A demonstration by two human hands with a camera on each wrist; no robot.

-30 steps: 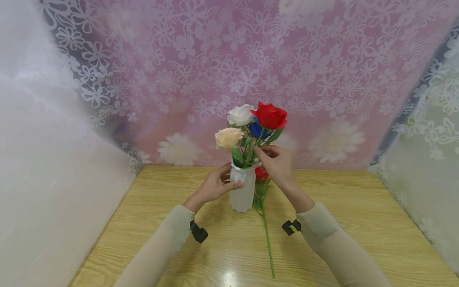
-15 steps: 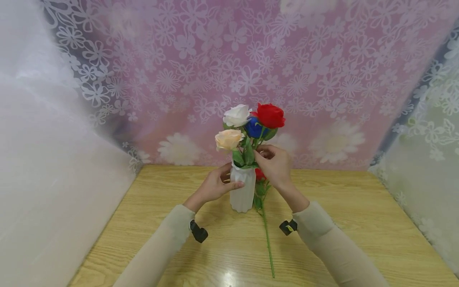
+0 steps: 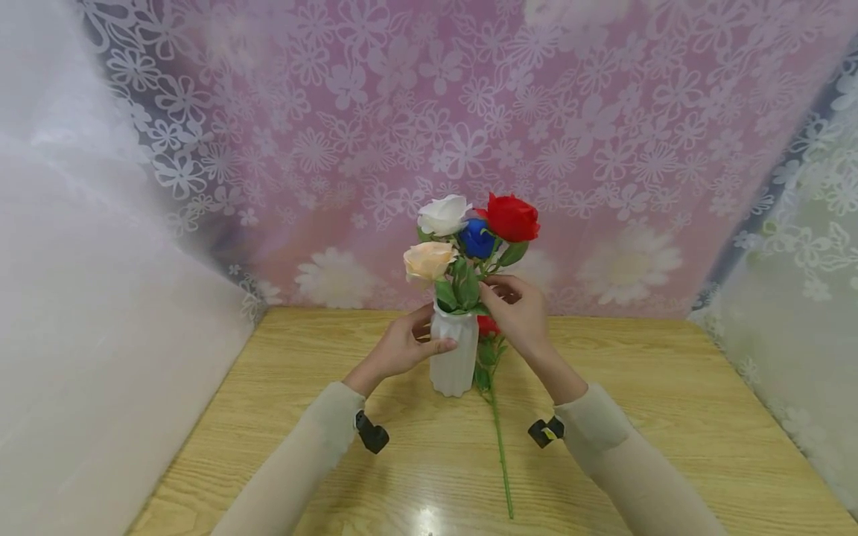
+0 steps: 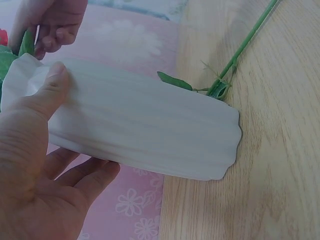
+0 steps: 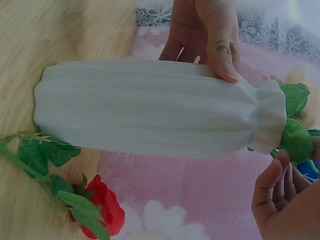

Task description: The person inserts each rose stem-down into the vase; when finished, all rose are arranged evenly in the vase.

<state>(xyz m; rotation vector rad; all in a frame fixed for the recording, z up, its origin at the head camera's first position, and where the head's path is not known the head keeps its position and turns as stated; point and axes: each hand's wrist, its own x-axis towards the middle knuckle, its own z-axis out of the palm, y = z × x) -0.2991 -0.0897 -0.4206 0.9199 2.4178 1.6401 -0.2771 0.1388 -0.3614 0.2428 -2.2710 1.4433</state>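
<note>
My left hand (image 3: pixel 398 347) holds the white ribbed vase (image 3: pixel 453 366), which stands upright on the table. Its thumb (image 4: pixel 56 82) lies across the front, the other fingers behind. Above the vase mouth, my right hand (image 3: pixel 521 311) pinches the stem of a red rose (image 3: pixel 512 218); the left wrist and right wrist views hardly show the pinched spot. A white rose (image 3: pixel 444 216), a blue rose (image 3: pixel 477 238) and a peach rose (image 3: pixel 429 260) rise from the vase, their lower stems hidden inside it.
A second red rose (image 5: pixel 106 209) lies on the wooden table (image 3: pixel 268 439) just right of the vase, its long green stem (image 3: pixel 500 447) running toward the front. Behind the table hangs a pink flowered cloth (image 3: pixel 375 134). Pale sheets close off both sides.
My right hand and the upright red rose shift slightly left, then back to the right, the bloom ending a little lower. The white rose has moved slightly left. The left hand and vase stay still.
</note>
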